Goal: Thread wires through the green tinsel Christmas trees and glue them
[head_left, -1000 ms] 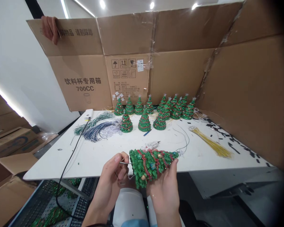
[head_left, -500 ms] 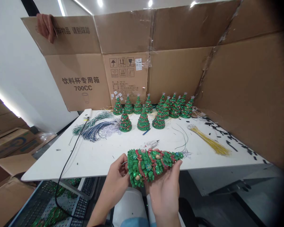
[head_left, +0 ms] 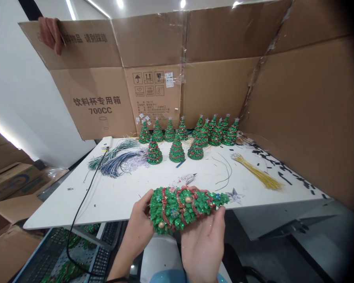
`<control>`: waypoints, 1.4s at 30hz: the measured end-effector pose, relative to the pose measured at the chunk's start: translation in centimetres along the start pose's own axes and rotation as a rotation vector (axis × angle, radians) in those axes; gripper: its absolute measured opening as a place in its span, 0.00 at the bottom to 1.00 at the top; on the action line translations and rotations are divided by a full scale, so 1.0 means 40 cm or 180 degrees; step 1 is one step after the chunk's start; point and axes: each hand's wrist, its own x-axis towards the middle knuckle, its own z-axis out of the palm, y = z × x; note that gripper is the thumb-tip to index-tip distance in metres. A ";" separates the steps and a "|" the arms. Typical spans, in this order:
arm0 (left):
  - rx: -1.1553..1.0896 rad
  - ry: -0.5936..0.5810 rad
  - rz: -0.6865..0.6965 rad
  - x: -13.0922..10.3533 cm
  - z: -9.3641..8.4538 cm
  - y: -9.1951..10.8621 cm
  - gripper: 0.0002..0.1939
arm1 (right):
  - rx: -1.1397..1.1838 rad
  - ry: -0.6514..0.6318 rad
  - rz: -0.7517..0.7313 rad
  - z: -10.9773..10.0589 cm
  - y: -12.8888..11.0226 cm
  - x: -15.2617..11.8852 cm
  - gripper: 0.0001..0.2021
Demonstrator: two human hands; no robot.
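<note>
A green glittery Christmas tree with red garlands and small gold balls lies on its side above the table's front edge, its tip pointing right. My left hand grips it at the base, the fingertips hidden behind it. My right hand supports it from below, palm up, with the thumb near the tip. A clear silver star is at the tip's right. Just behind the tree, a small white and red tube-like item rests on the white table.
Several upright small trees stand toward the back. Bundles of green wires and blue wires lie left, yellow wires right, with black scraps beyond. A black cable crosses the left side. Cardboard walls the back.
The held tree has shifted slightly left with my hands and turned a little. The thin green wire near the star has shifted, and the view has moved slightly.
</note>
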 end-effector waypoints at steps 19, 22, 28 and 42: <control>0.0269 -0.0221 0.0165 0.001 0.000 -0.009 0.08 | 0.0170 0.0436 0.0113 0.021 -0.008 0.005 0.36; 0.0212 -0.0162 0.0207 0.004 0.006 -0.012 0.09 | 0.0238 0.0544 0.0192 0.025 -0.016 0.004 0.36; 0.0176 0.0240 0.0343 0.002 0.038 -0.023 0.10 | 0.0136 0.0729 0.0598 0.005 -0.026 0.027 0.38; 0.0122 0.0227 0.0635 -0.002 0.064 -0.065 0.12 | 0.0560 0.1205 0.0570 0.024 -0.030 0.028 0.26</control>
